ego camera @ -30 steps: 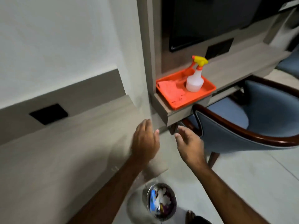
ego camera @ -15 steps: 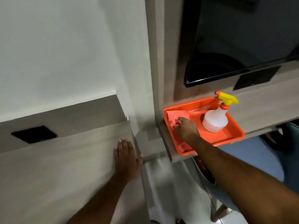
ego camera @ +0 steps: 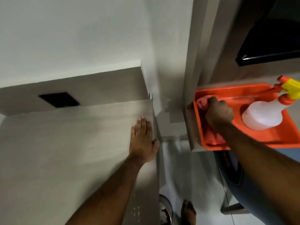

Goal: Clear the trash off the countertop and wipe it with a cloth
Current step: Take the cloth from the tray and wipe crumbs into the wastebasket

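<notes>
Pale grey wood-grain laminate surface (ego camera: 73, 143) at left, bare where visible, backed by a low upstand of the same finish with a black rectangular recessed socket plate (ego camera: 59, 99). Plain white wall (ego camera: 73, 33) above. Narrow gap to the right, then a second, separate grey laminate ledge (ego camera: 190, 127) set against a tall grey panel (ego camera: 204, 38); dark glossy screen (ego camera: 269, 44) at upper right. Pale tiled floor (ego camera: 186, 176) below the gap, with a round metal bin (ego camera: 165, 211) partly visible at the bottom edge, a bare foot (ego camera: 188, 211) beside it, and a blue-grey upholstered chair (ego camera: 253, 192) at lower right.

Left hand (ego camera: 142, 142) flat and open, palm down on the left surface near its right edge, thumb over the edge, grasping nothing. Right hand (ego camera: 218, 113) clenched around a crumpled pink-red cleaning cloth (ego camera: 202, 103), inside a shallow rectangular orange plastic tray (ego camera: 243, 91) resting on the right ledge; more of the cloth visible below the wrist, along the tray's left side. White translucent plastic spray bottle with orange-and-yellow trigger head (ego camera: 263, 115) standing in the same tray, just right of the hand, not touching.

No legible brand, label or writing.
</notes>
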Available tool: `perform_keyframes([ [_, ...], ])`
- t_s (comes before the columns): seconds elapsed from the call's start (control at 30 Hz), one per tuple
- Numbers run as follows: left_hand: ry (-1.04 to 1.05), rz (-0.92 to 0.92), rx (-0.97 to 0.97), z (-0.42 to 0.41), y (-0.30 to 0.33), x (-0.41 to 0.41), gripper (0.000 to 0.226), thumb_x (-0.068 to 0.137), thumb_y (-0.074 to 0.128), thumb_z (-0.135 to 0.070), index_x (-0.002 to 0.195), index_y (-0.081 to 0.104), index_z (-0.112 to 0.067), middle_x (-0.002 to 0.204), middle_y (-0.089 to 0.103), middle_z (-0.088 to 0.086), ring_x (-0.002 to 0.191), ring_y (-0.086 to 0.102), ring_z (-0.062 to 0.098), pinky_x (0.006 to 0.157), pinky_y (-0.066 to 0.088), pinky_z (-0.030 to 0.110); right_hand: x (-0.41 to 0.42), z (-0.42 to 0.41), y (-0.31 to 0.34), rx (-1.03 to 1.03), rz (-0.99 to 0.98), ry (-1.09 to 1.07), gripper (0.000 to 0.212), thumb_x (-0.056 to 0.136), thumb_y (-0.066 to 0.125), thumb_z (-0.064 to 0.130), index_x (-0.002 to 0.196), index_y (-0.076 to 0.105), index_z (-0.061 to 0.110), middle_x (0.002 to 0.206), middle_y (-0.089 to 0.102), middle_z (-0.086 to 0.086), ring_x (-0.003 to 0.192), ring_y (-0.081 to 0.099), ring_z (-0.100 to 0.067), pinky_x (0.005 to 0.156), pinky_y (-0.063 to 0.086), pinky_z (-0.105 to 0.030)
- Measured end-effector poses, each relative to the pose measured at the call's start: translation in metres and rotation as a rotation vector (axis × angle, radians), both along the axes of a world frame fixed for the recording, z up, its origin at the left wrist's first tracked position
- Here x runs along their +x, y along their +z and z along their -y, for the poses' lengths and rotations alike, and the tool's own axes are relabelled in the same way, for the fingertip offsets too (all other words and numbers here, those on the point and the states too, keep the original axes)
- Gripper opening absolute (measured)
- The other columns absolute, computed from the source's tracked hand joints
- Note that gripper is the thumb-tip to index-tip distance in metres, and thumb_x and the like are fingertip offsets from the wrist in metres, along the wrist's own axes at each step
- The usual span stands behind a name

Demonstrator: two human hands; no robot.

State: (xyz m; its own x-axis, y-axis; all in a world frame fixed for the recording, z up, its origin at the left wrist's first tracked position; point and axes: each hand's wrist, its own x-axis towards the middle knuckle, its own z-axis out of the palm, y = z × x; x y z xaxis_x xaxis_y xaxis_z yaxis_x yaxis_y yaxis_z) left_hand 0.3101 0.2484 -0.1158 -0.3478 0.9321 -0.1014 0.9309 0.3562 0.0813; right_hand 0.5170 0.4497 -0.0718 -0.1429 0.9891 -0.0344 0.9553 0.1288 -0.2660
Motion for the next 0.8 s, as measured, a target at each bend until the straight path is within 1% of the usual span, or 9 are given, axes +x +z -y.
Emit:
perform_keyframes([
  [0.07,0.010,0.096,0.087,0.006,0.013,0.007,0.072,0.095,0.031,-0.045,0.151,0.024,-0.001,0.162,0.019,0.019,0.152,0.013,0.031,0.126,0.014,0.049,0.004,0.021,0.024,0.101,-0.140,-0.011,0.030,0.086,0.057,0.020,0.114,0.053,0.012,0.106,0.062,-0.027,0.093,0.063,-0.050,0.080,0.050,-0.050],
  [0.2,-0.004,0.336,0.563,0.040,0.046,0.051,0.045,0.097,0.046,-0.020,0.133,0.055,0.007,0.138,0.057,0.024,0.134,0.050,0.035,0.118,0.036,0.045,0.022,0.121,0.067,0.366,-0.551,0.033,0.011,0.082,0.054,0.024,0.092,0.049,0.023,0.080,0.059,-0.006,0.075,0.058,-0.038,0.064,0.038,-0.035],
  [0.27,0.002,0.519,0.736,0.079,0.047,0.087,0.042,0.098,0.044,-0.018,0.133,0.055,0.002,0.134,0.061,0.020,0.130,0.054,0.029,0.114,0.042,0.038,0.044,0.192,0.058,0.299,-0.741,0.025,0.012,0.085,0.056,0.028,0.096,0.051,0.026,0.080,0.059,0.001,0.070,0.061,-0.032,0.062,0.045,-0.038],
  [0.33,-0.068,0.672,0.842,0.139,0.030,0.124,0.038,0.100,0.040,-0.018,0.132,0.055,-0.004,0.125,0.064,0.017,0.118,0.058,0.028,0.105,0.048,0.036,0.066,0.266,0.026,0.130,-0.885,-0.034,0.022,0.090,0.057,0.035,0.111,0.059,0.028,0.088,0.068,-0.005,0.075,0.069,-0.034,0.069,0.056,-0.044],
  [0.4,-0.236,0.679,0.858,0.209,-0.001,0.153,0.037,0.097,0.043,-0.020,0.130,0.056,-0.008,0.112,0.062,0.014,0.103,0.060,0.030,0.098,0.048,0.037,0.081,0.330,-0.023,-0.013,-0.999,-0.097,0.030,0.094,0.057,0.024,0.123,0.063,0.021,0.099,0.075,-0.003,0.082,0.073,-0.022,0.075,0.060,-0.034],
  [0.47,-0.365,0.614,0.770,0.274,-0.049,0.168,0.039,0.093,0.045,-0.022,0.128,0.057,-0.010,0.103,0.060,0.013,0.091,0.059,0.033,0.092,0.046,0.039,0.089,0.380,-0.080,-0.191,-1.055,-0.261,0.035,0.089,0.052,-0.001,0.115,0.069,0.017,0.092,0.077,-0.001,0.069,0.068,-0.011,0.065,0.057,-0.030],
  [0.57,-0.302,0.571,0.491,0.355,-0.141,0.171,0.035,0.093,0.049,-0.022,0.125,0.058,-0.012,0.102,0.061,0.009,0.089,0.059,0.031,0.091,0.047,0.036,0.099,0.438,-0.177,-0.529,-1.014,-0.646,0.028,0.083,0.048,-0.006,0.070,0.064,0.013,0.050,0.063,0.000,0.041,0.054,-0.019,0.047,0.046,-0.029],
  [0.7,0.332,0.576,-0.018,0.406,-0.267,0.154,0.055,0.091,0.051,-0.037,0.139,0.046,-0.012,0.126,0.060,0.010,0.115,0.057,0.028,0.099,0.049,0.035,0.111,0.480,-0.277,-0.877,-0.942,-0.901,0.023,0.081,0.046,-0.004,0.066,0.055,0.011,0.041,0.054,-0.002,0.036,0.052,-0.017,0.033,0.040,-0.015],
  [0.8,0.879,0.778,-0.349,0.405,-0.343,0.132,0.079,0.089,0.059,-0.048,0.143,0.034,0.003,0.141,0.048,0.023,0.131,0.047,0.036,0.110,0.041,0.040,0.107,0.499,-0.320,-1.111,-1.262,-0.962,0.031,0.072,0.041,0.004,0.069,0.072,0.005,0.066,0.071,-0.013,0.058,0.071,-0.025,0.053,0.060,-0.027],
])
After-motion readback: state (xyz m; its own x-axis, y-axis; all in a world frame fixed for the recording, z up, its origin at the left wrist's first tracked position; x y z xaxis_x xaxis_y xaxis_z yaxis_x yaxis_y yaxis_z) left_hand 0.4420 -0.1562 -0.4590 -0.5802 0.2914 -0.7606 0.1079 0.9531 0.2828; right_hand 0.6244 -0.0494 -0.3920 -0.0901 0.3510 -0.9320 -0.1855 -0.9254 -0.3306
